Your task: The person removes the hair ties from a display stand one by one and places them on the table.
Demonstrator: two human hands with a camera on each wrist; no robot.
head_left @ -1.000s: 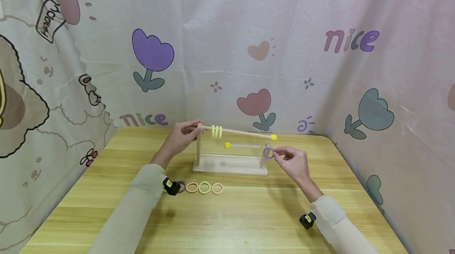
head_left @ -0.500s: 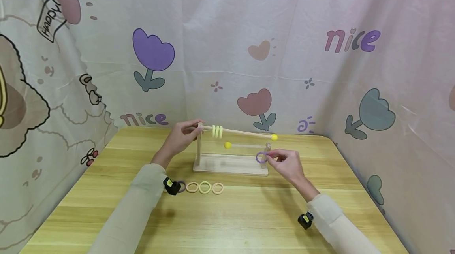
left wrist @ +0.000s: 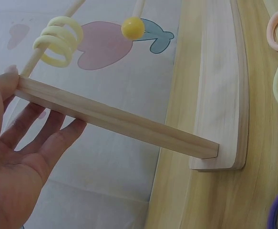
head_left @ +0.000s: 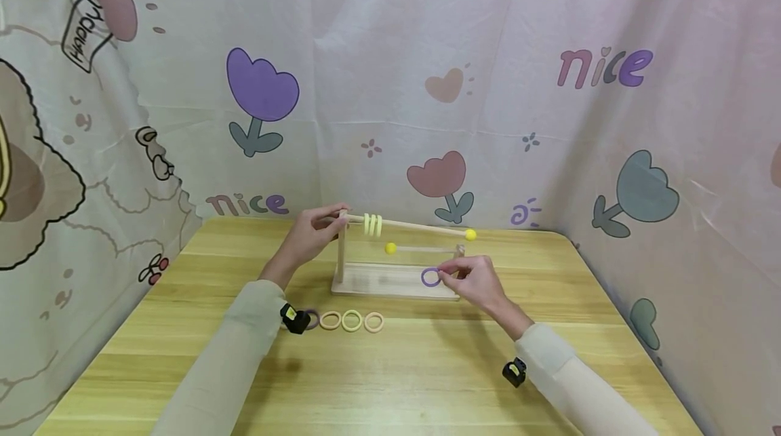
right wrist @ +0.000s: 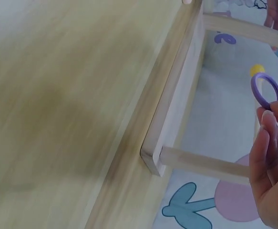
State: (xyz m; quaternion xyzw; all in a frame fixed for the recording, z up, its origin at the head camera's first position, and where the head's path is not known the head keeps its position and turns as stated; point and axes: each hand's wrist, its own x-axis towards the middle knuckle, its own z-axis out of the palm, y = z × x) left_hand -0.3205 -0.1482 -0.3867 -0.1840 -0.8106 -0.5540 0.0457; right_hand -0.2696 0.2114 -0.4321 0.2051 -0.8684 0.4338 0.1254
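A wooden stand with a flat base (head_left: pixel 390 281) and two posts sits at the back of the table. My left hand (head_left: pixel 309 236) grips the top of its taller left post (left wrist: pixel 115 119), thumb on the end and fingers beneath. Several pale yellow rings (head_left: pixel 373 225) hang on the upper rod (head_left: pixel 427 227) near that post. A yellow ball caps each rod, and the lower rod (head_left: pixel 421 249) points left from the shorter right post. My right hand (head_left: pixel 478 280) pinches a purple ring (right wrist: pixel 266 88) between thumb and fingertips, in front of the base and below the lower rod.
On the table in front of the stand lies a row of rings: a peach ring (head_left: pixel 373 323), a yellow ring (head_left: pixel 352 321), another peach ring (head_left: pixel 330 321) and a dark purple ring (head_left: pixel 313 319) partly behind the left wrist camera (head_left: pixel 295 319). A printed cloth (head_left: pixel 366 83) hangs behind the table.
My right hand has moved left and slightly down with the purple ring, from beside the right post to in front of the base. The left hand stays on the left post.
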